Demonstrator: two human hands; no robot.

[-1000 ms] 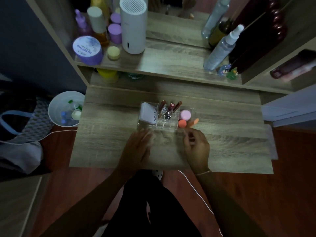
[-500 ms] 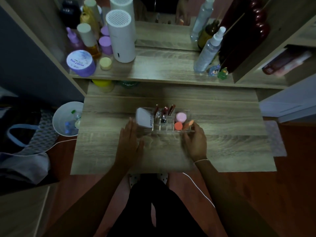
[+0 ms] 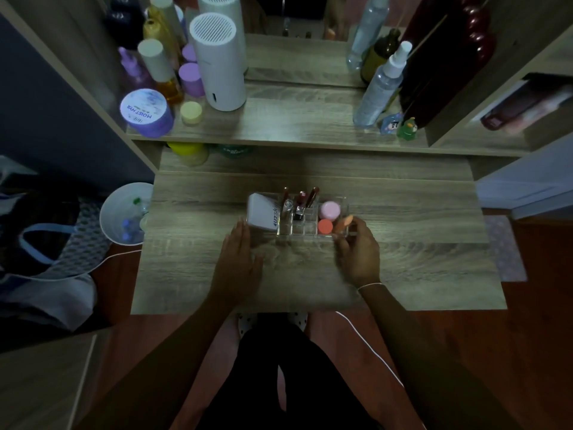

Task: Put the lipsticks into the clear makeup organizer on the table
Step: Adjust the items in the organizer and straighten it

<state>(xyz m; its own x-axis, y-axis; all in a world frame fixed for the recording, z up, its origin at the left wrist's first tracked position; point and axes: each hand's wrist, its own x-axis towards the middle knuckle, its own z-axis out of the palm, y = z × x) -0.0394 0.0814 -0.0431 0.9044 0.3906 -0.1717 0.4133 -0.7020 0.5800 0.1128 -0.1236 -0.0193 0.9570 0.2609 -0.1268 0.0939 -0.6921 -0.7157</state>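
The clear makeup organizer (image 3: pixel 305 231) stands in the middle of the wooden table (image 3: pixel 403 268). Three dark red lipsticks (image 3: pixel 300 203) stand upright in its middle slots. A white tube (image 3: pixel 263 213) fills its left compartment, and a pink jar (image 3: pixel 329 210) and an orange jar (image 3: pixel 325 226) sit on its right side. My left hand (image 3: pixel 240 262) rests flat against the organizer's left front corner with fingers extended. My right hand (image 3: pixel 359 251) touches the right end, its fingers curled around an orange item (image 3: pixel 343 224) at the organizer's edge.
The shelf behind carries a white cylinder (image 3: pixel 218 62), a purple jar (image 3: pixel 145 113), several bottles and a spray bottle (image 3: pixel 379 85). A white bin (image 3: pixel 125 214) stands left of the table beside a bag (image 3: pixel 40 240). A thin white cable (image 3: pixel 372 342) runs under my right arm.
The organizer has slid slightly away from me across the table. Both hands moved from its front wall to its two ends, and the view tilted a little.
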